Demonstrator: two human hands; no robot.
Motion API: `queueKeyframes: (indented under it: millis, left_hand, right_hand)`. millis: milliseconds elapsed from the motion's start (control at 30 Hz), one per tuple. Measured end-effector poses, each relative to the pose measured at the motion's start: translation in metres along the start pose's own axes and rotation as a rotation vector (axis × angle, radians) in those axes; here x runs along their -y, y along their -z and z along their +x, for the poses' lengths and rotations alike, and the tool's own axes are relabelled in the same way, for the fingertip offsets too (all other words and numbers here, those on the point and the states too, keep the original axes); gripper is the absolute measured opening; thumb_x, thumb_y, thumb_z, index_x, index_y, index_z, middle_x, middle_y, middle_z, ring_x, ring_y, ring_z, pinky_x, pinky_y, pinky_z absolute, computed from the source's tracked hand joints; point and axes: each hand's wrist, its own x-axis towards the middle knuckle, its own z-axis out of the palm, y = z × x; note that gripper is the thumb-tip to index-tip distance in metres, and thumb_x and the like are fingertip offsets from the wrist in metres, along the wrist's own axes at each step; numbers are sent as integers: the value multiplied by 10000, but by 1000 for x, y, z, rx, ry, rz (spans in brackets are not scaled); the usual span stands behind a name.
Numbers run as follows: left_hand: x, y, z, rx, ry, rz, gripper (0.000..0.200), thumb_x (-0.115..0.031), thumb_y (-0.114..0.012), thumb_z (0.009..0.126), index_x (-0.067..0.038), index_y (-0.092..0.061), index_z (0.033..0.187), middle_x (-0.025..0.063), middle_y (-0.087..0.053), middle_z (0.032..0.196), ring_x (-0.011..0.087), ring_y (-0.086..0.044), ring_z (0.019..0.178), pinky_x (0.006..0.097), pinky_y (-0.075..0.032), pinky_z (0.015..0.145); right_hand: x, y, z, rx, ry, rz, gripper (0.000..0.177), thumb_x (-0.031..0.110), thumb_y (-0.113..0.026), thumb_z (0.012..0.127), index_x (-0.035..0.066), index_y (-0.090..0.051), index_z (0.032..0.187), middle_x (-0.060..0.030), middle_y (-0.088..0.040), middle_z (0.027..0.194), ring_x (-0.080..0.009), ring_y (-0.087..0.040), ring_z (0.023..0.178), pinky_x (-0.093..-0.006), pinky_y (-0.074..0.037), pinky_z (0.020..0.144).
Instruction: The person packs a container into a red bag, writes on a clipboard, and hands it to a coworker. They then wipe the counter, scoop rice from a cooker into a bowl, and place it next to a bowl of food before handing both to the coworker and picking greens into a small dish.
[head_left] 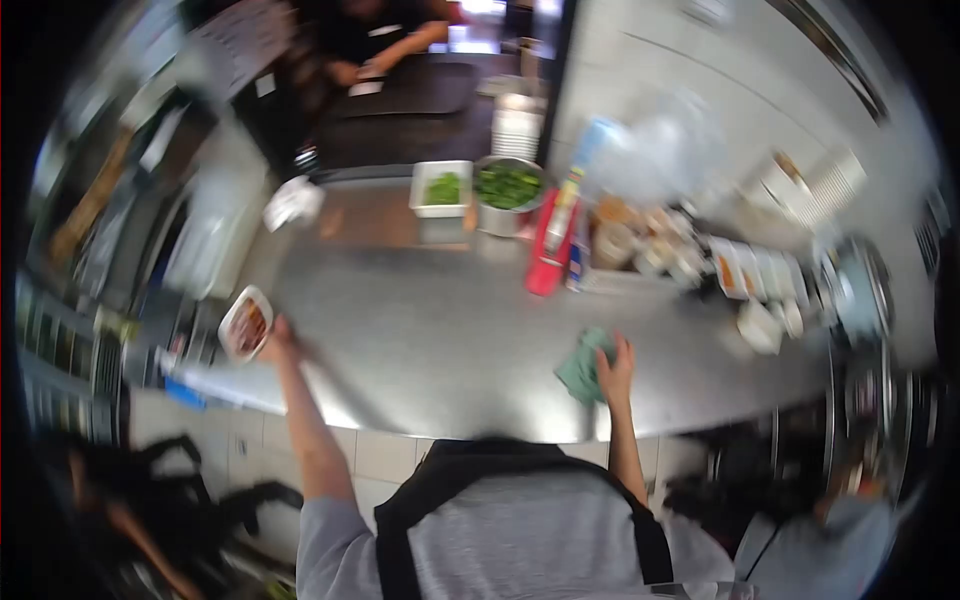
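Note:
My left hand (pixel 279 340) is closed on the right side of a small white dish (pixel 232 345), held out over the left end of the steel counter (pixel 420 320). Reddish-brown food pieces (pixel 249 326), too blurred to name, lie inside it. On the right, my right hand (pixel 618 372) grips the edge of a crumpled green cloth (pixel 580 370) at the counter surface. Some of the fingers there are hidden by the cloth or blurred.
Along the back stand a white tray (pixel 424 205) and a metal pot (pixel 503 220), both with chopped greens. A red object (pixel 545 260) and a crate of jars (pixel 620 280) are right of them. People work across the counter (pixel 385 50) and behind on both sides.

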Motion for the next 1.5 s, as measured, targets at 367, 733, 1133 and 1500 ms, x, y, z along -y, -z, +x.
queueKeyframes:
  millis: [367,733,1133,1500]
  left_hand:
    - [-41,6,-76,212,256,117,323,-109,-469,874,37,-392,1152,158,-544,1045,272,-595,866,378,-543,769]
    - [-34,-91,-297,679,746,287,580,-43,-422,880,-123,-22,1292,258,-476,1103,327,-610,862,427,-542,745]
    - [-1,-140,-335,1128,895,471,520,-360,-391,937,-50,-165,1288,217,-598,927,261,-645,785,321,-543,674]
    - [22,-170,-353,1293,761,514,405,-233,-359,954,-35,-337,1307,134,-602,976,206,-649,717,271,-558,606]
  right_hand:
    - [16,19,137,-487,-320,-371,565,301,-718,662,80,-527,1145,-155,-445,1109,-345,-374,1078,-471,-345,850]
    - [7,12,148,-529,-370,-292,807,500,-756,578,102,-441,1206,-137,-402,1194,-352,-379,1116,-505,-365,858]
    - [-2,12,-42,187,-29,-93,446,-54,-428,706,88,-594,1095,-181,-554,1145,-350,-462,1133,-379,-355,960]
    - [35,-35,-11,278,-654,965,441,-6,-335,811,-26,-467,1233,-156,-575,1116,-207,-564,1020,-310,-442,895]
